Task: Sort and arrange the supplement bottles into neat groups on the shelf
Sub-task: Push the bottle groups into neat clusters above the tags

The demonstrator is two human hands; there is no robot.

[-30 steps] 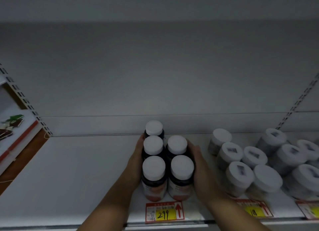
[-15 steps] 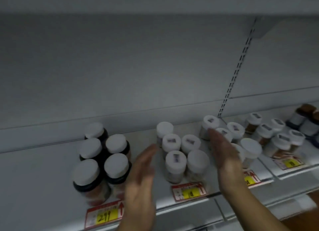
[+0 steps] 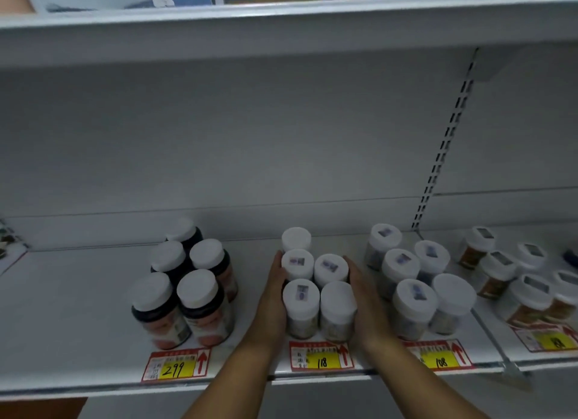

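A white metal shelf (image 3: 78,309) in a shop holds several clusters of supplement bottles, seen from above and slightly in front. Two bare forearms reach in from the bottom edge.

The left hand (image 3: 273,296) and right hand (image 3: 364,303) press flat against the two sides of the middle cluster (image 3: 312,281), a group of five clear bottles with white caps standing upright and touching one another: two in front, two behind them, one at the back. The fingers of both hands are stretched nearly straight and lie along the outer bottles, palms facing each other, squeezing the group between them rather than curling around any single bottle. Below this cluster, on the shelf's front edge, a red and yellow price tag (image 3: 320,356) reads 118.

To the left, well apart from the hands, stands a dark cluster (image 3: 187,281) of five dark bottles with white caps and reddish labels, above a tag marked 299 (image 3: 175,367).

Just beside the right hand stands a right cluster (image 3: 416,281) of five more clear white-capped bottles, above a tag marked 108 (image 3: 442,356). Farther right, past a shelf divider, are amber-brown bottles (image 3: 513,278) with white caps.

The shelf above (image 3: 281,34) carries boxes, only partly visible.
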